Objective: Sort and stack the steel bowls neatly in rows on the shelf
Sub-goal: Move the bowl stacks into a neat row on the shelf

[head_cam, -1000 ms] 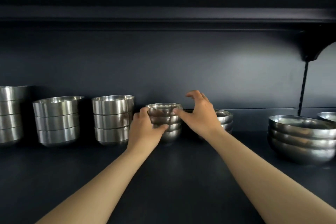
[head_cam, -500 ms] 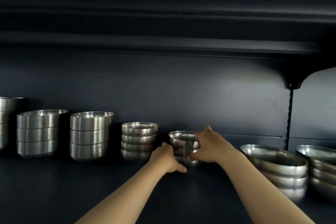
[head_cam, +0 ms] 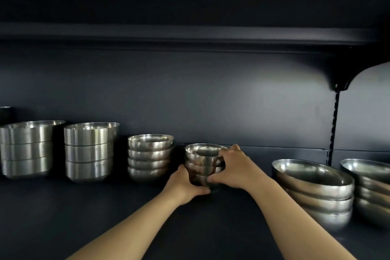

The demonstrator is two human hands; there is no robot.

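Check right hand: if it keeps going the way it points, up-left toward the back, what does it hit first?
The right hand already grips the small bowl stack, so that stack blocks it. Past it, probably the shelf's dark back panel; depth is unclear.

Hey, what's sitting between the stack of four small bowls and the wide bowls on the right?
In the head view, a shorter stack of small bowls, held by the left hand and right hand.
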